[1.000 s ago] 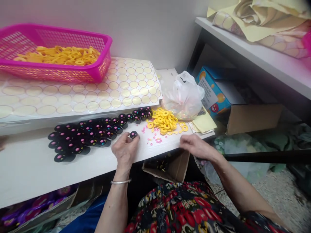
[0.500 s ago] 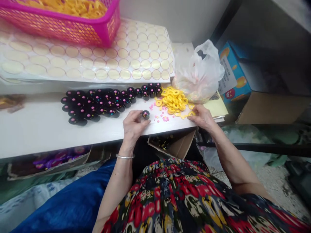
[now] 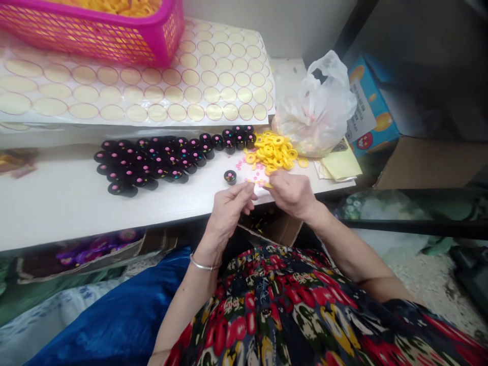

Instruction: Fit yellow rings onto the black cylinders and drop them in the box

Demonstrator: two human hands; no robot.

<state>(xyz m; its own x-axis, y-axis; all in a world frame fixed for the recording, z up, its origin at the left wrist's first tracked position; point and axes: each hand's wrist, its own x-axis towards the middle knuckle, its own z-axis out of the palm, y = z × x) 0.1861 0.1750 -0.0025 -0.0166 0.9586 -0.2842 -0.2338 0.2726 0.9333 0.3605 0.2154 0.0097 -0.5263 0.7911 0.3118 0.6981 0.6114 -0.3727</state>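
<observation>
A small round black piece (image 3: pixel 230 177) with pink and coloured dots on top stands alone on the white table, just beyond my left hand (image 3: pixel 231 207). The fingers of that hand are pinched together, with a trace of yellow at their tips; what they hold is not clear. Close on the right, my right hand (image 3: pixel 293 193) is closed on a yellow ring piece (image 3: pixel 268 185), partly hidden by its fingers. Beyond it lies a heap of yellow ring pieces (image 3: pixel 275 151). Tiny pink bits (image 3: pixel 257 175) are scattered between the heap and my hands.
Many black dotted pieces (image 3: pixel 152 160) stand grouped at the left. Behind them are sheets of oval stickers (image 3: pixel 213 94) under a pink basket (image 3: pixel 152 43). A white plastic bag (image 3: pixel 314 114), yellow paper (image 3: pixel 341 165) and a blue box (image 3: pixel 371 114) are at the right.
My left hand has let go of the black piece and moved right and nearer. My right hand has come left from the heap's edge with a yellow ring piece.
</observation>
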